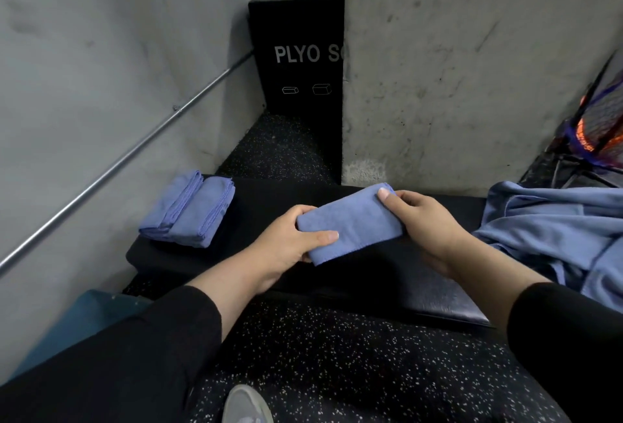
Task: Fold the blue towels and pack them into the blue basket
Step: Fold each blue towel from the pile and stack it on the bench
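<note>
A folded blue towel (350, 222) is held just above the black padded bench (263, 200) between both hands. My left hand (290, 237) grips its near left end, thumb on top. My right hand (424, 220) grips its far right end, thumb pressed on the corner. Two folded blue towels (188, 208) lie side by side on the bench's left end. A heap of unfolded blue towels (556, 233) lies on the right. A blue basket edge (77, 324) shows at the lower left, mostly hidden by my left sleeve.
Concrete walls stand left and ahead, with a metal rail (135, 152) along the left wall. A black plyo box (300, 51) stands in the far corner. Speckled rubber floor lies below the bench; a shoe (246, 405) shows at the bottom. A net bag (596, 125) is at far right.
</note>
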Demonstrator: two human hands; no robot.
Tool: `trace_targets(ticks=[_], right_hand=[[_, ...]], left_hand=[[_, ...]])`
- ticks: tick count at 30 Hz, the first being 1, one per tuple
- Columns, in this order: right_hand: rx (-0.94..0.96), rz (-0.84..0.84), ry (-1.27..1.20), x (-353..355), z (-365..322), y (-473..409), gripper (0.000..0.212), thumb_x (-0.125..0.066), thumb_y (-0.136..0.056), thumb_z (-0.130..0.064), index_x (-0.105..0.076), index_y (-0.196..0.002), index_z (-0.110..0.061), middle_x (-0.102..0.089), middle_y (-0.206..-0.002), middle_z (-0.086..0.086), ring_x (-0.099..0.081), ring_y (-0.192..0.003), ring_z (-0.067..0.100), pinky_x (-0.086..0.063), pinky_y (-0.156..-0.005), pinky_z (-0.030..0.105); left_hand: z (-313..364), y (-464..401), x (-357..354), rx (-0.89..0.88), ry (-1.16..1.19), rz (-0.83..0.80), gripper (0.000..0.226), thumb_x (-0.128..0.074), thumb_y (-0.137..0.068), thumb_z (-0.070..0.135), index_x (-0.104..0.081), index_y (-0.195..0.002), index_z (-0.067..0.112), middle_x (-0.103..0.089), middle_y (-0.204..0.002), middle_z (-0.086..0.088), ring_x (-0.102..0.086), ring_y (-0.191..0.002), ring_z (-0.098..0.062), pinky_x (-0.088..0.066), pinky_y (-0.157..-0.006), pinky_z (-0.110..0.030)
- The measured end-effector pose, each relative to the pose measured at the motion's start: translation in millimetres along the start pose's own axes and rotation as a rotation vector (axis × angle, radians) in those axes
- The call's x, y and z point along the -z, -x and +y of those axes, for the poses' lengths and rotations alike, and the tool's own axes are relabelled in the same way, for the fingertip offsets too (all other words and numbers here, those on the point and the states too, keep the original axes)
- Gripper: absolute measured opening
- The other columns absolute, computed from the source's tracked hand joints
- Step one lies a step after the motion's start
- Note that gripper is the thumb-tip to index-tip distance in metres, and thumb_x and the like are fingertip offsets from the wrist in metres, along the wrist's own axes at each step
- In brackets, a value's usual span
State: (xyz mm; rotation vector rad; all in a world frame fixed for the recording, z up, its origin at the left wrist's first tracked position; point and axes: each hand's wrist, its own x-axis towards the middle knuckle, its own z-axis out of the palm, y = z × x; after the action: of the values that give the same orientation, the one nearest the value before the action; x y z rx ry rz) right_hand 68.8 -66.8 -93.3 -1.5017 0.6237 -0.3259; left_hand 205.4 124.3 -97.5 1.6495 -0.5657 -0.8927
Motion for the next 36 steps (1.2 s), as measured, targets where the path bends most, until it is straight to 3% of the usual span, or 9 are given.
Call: trace_targets(ticks=[5, 10, 17, 24, 26, 29, 31, 34, 36], right_hand=[[-0.193, -0.173, -0.222, -23.5, -3.4, 10.1, 0.039, -0.072, -0.089, -0.034, -0.064, -0.123, -0.016, -0.072, -0.118, 0.004, -0.069, -0.109, 0.020, -0.055, -0.094, 0.042], [-0.169, -0.080, -0.339, -58.6, -1.7, 9.2, 0.029, -0.069, -0.092, -0.011, -0.064, -0.119, -0.005, -0.073, -0.113, 0.013, -0.072, -0.099, 0.021, -0.056, -0.087, 0.035], [-0.150, 0.013, -0.298, -111.4, -12.2, -23.8, 0.033, -0.076, -0.086, -0.017, -0.066, -0.113, 0.000, -0.072, -0.110, 0.015, -0.071, -0.096, 0.022, -0.057, -0.081, 0.032], [-0.112, -0.115, -0.157, -189.5, -47.8, -82.5, 0.020, -0.061, -0.097, -0.011, -0.065, -0.112, 0.001, -0.069, -0.106, 0.014, -0.068, -0.096, 0.023, -0.057, -0.074, 0.031], [-0.124, -0.140, -0.071, -204.9, -48.8, -95.3, 0.020, -0.059, -0.098, -0.009, -0.065, -0.114, 0.001, -0.069, -0.105, 0.014, -0.066, -0.099, 0.024, -0.056, -0.069, 0.029], [-0.130, -0.143, 0.035, -214.6, -40.3, -108.0, 0.020, -0.060, -0.098, -0.008, -0.064, -0.115, 0.000, -0.068, -0.105, 0.013, -0.066, -0.094, 0.022, -0.055, -0.066, 0.027], [-0.147, -0.133, 0.066, -215.3, -31.7, -114.0, 0.019, -0.061, -0.098, -0.008, -0.065, -0.114, 0.000, -0.068, -0.104, 0.013, -0.066, -0.091, 0.021, -0.056, -0.067, 0.028], [-0.174, -0.121, 0.091, -216.4, -19.4, -121.4, 0.020, -0.062, -0.097, -0.008, -0.064, -0.115, 0.002, -0.068, -0.106, 0.015, -0.066, -0.094, 0.023, -0.058, -0.071, 0.031], [-0.186, -0.113, 0.089, -218.0, -12.9, -126.0, 0.019, -0.061, -0.097, -0.007, -0.063, -0.112, 0.004, -0.067, -0.103, 0.015, -0.066, -0.090, 0.022, -0.058, -0.068, 0.030]], left_hand=[[1.2, 25.0, 6.8, 0.057, 0.121, 0.148, 0.035, -0.080, -0.083, 0.023, -0.066, -0.113, 0.010, -0.076, -0.103, -0.009, -0.072, -0.087, -0.017, -0.058, -0.075, -0.031], [-7.1, 39.8, 28.8, 0.046, 0.137, 0.204, 0.032, -0.080, -0.085, 0.022, -0.067, -0.112, 0.009, -0.077, -0.100, -0.011, -0.073, -0.089, -0.024, -0.059, -0.078, -0.034], [-12.1, 42.4, 71.4, 0.127, 0.303, 0.200, 0.031, -0.074, -0.087, 0.013, -0.061, -0.116, 0.010, -0.073, -0.095, -0.004, -0.069, -0.081, -0.015, -0.055, -0.067, -0.029], [-14.7, 32.6, 132.1, 0.121, 0.239, 0.439, 0.030, -0.077, -0.086, 0.029, -0.068, -0.108, 0.010, -0.076, -0.100, -0.012, -0.073, -0.083, -0.026, -0.056, -0.066, -0.030], [-16.4, 35.0, 139.2, 0.199, 0.227, 0.418, 0.031, -0.075, -0.088, 0.033, -0.066, -0.108, 0.010, -0.076, -0.099, -0.014, -0.072, -0.078, -0.025, -0.055, -0.068, -0.033], [-22.5, 39.6, 139.2, 0.335, 0.209, 0.316, 0.025, -0.072, -0.091, 0.035, -0.059, -0.098, 0.015, -0.071, -0.098, -0.011, -0.074, -0.088, -0.034, -0.057, -0.071, -0.035], [-27.6, 39.2, 141.8, 0.341, 0.065, 0.333, 0.029, -0.071, -0.091, 0.038, -0.062, -0.100, 0.012, -0.072, -0.094, -0.011, -0.074, -0.082, -0.033, -0.057, -0.066, -0.033], [-34.0, 32.5, 154.3, 0.278, -0.488, 0.463, 0.035, -0.071, -0.083, 0.051, -0.060, -0.088, 0.017, -0.073, -0.079, -0.004, -0.072, -0.069, -0.029, -0.055, -0.061, -0.033], [-31.3, 30.9, 154.1, 0.216, -0.768, 0.483, 0.038, -0.069, -0.082, 0.056, -0.057, -0.080, 0.019, -0.071, -0.077, -0.001, -0.068, -0.072, -0.025, -0.050, -0.063, -0.031]])
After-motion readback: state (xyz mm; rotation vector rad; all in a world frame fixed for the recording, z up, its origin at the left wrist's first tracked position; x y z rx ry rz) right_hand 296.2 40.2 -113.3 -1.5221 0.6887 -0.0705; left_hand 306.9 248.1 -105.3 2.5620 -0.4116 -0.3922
